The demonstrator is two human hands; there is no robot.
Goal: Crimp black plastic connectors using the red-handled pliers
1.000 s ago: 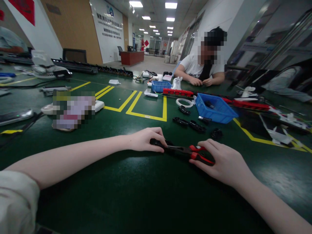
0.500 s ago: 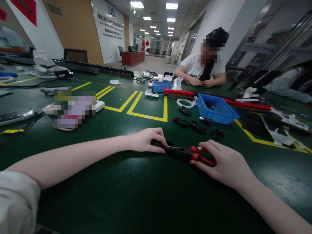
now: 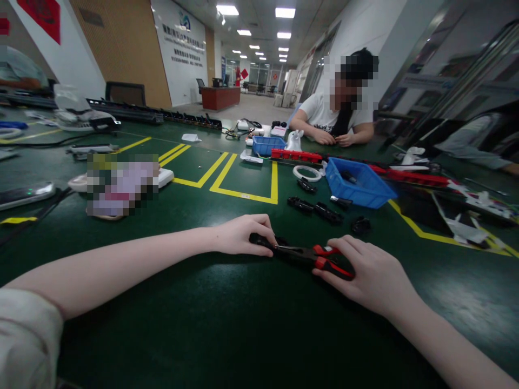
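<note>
Pinched between the thumb and fingers of my left hand is a small black part, mostly covered by the fingers. My right hand is wrapped around the red and black handles of long-nose pliers. The pliers point left, and their tips meet the black part at my left fingertips. Whether the jaws grip it I cannot tell. Just beyond my hands, several black parts lie on the green table.
A blue bin with black parts inside stands behind the loose pieces, next to a white tape roll. A phone lies at the left. Across the table sits a person. Red strips run along the back right.
The pliers and my right hand have shifted slightly left, and the handles look a little closer together. My left hand stays almost in place, still holding the black part.
</note>
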